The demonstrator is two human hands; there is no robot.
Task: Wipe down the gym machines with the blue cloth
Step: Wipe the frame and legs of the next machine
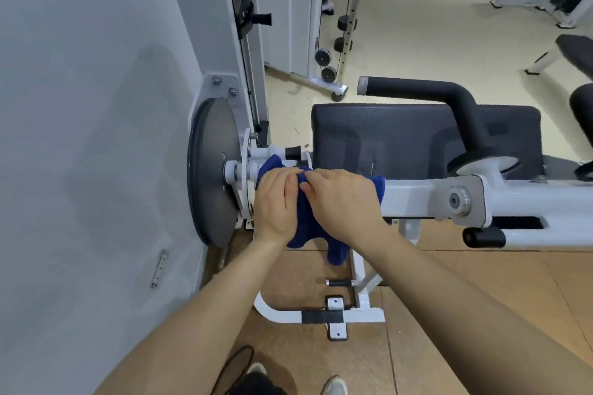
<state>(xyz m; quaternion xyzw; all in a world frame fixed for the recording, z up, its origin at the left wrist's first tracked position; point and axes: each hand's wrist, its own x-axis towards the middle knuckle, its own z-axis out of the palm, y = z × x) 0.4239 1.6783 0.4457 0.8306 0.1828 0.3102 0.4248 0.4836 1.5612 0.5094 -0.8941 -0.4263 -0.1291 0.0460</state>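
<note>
As hands (275,202) (341,199) meet, fingers (313,182) grip cloth (306,224).

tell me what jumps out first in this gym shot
The blue cloth at centre, draped over the machine's white bar, with the left hand and right hand side by side holding it there. Next come the big grey disc by the wall on the left and the black pad behind the bar.

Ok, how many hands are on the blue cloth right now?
2. The left hand grips the blue cloth next to the grey disc; the right hand pinches it on the white bar.
</note>
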